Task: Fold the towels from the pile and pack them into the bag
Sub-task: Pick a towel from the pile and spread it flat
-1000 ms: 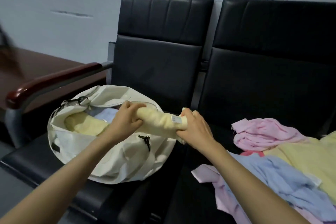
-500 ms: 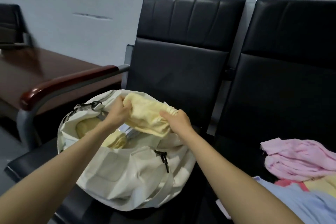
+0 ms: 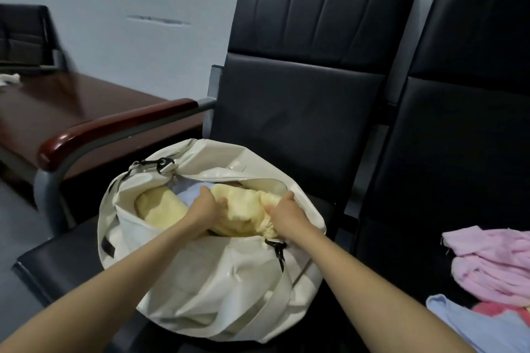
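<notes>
Two hands are at work over one bag, which sits on the left of two black seats just below the middle of the frame. Its zip mouth gapes open.

Two yellow towels show in that mouth. The left hand and right hand are apart, and each is clamped on an end of the yellow towel, fingers curled into the cloth. The packed yellow towel lies to the left inside the bag, and one strip of blue cloth peeks out behind it.

The gripped towel lies across the mouth, its long axis running left to right in the frame. Its right end is bunched under the right hand, near the black clip on the rim.

On the second seat, at the lower right edge, lies the pile: one pink towel, one blue towel and a red scrap between them. All three are cut off by the frame, so I cannot tell how many more lie beyond.

The bottom of the bag is hidden under the towels. How much of the blue cloth is buried is hard to make out.

One wooden armrest stands at the left. Behind it are one brown table and a third chair, blurred, in the upper left.
</notes>
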The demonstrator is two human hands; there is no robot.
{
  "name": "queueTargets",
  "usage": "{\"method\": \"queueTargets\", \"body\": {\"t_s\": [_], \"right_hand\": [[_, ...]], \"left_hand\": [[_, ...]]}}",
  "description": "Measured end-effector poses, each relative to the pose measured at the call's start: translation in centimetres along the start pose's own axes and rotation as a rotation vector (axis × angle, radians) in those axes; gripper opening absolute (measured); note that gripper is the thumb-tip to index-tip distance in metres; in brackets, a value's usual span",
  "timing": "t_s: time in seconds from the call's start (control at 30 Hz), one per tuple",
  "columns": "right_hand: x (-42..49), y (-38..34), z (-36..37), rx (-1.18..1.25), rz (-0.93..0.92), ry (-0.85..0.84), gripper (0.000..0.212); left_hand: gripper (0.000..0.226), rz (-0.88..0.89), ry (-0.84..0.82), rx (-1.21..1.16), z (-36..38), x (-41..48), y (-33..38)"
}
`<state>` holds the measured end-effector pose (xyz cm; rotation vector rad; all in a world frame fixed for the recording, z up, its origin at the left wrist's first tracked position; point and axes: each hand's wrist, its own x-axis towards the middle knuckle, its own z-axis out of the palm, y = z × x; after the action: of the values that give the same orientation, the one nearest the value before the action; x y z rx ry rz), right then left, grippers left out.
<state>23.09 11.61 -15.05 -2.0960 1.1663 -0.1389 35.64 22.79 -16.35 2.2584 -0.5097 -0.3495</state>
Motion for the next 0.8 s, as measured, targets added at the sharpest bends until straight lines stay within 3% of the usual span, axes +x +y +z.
{"method": "queueTargets", "body": {"t_s": [0.1, 0.2, 0.4, 0.5, 0.63, 0.8], "right_hand": [[0.8, -0.3, -0.9, -0.069, -0.020, 0.012, 0.076], [0.6, 0.0, -1.1, -0.171, -0.072, 0.058, 0.061], [-0.5, 0.6, -1.9, -0.449, -0.124, -0.023, 0.026], [-1.3, -0.1, -2.8, -0.605, -0.185, 0.067, 0.028], [-1.1, 0.3, -2.6, -0.883, -0.181, 0.105, 0.022], [1.6, 1.5, -1.1, -0.598, -0.096, 0.083, 0.034]], "left_hand": [[0.052, -0.048, -0.039, -0.017, 0.5, -0.2, 0.2], [0.052, -0.010, -0.046, 0.018, 0.9, -0.1, 0.9], [0.018, 0.183, -0.140, 0.037, 1.4, 1.0, 2.9], [0.023, 0.276, -0.214, 0.190, 2.7, 1.0, 2.9], [0.037, 0.261, -0.123, 0.424, 3.6, 1.0, 2.7], [0.033, 0.286, 0.012, 0.547, 4.8, 0.8, 2.1]]}}
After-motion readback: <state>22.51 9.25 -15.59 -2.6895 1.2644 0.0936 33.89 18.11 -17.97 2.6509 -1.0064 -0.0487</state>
